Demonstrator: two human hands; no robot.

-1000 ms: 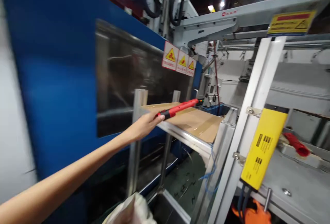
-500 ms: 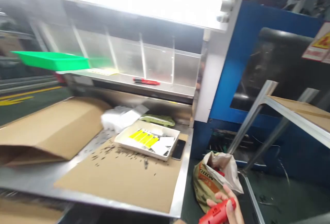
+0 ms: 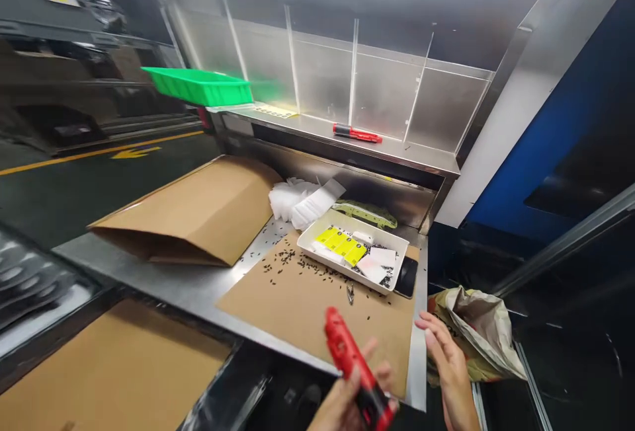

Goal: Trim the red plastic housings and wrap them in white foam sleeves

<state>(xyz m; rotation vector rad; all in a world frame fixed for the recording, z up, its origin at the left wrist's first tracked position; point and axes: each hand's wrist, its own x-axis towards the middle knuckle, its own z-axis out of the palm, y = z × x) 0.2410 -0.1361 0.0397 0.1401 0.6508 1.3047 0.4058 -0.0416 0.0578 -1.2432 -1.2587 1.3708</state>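
My left hand (image 3: 347, 401) is closed round the black grip of a red tool (image 3: 350, 361), low in the view, with the tool's red end pointing up over the near edge of the cardboard sheet (image 3: 297, 299). My right hand (image 3: 444, 352) is open with fingers apart, beside the steel bench's right front corner (image 3: 419, 378) and holding nothing. Just beyond both hands a white tray (image 3: 317, 236) holds yellow and white labels.
A black phone (image 3: 407, 275) lies right of the tray, with small dark bits strewn over the cardboard. A folded cardboard box (image 3: 198, 213) lies at left. The shelf carries a green tray (image 3: 198, 85) and a red marker (image 3: 357, 133). A crumpled bag (image 3: 476, 328) stands right of the bench.
The view has swung left from the blue machine to the bench. The red tool, first held out at the machine's cardboard shelf, is now low in front of me; my right hand has appeared.
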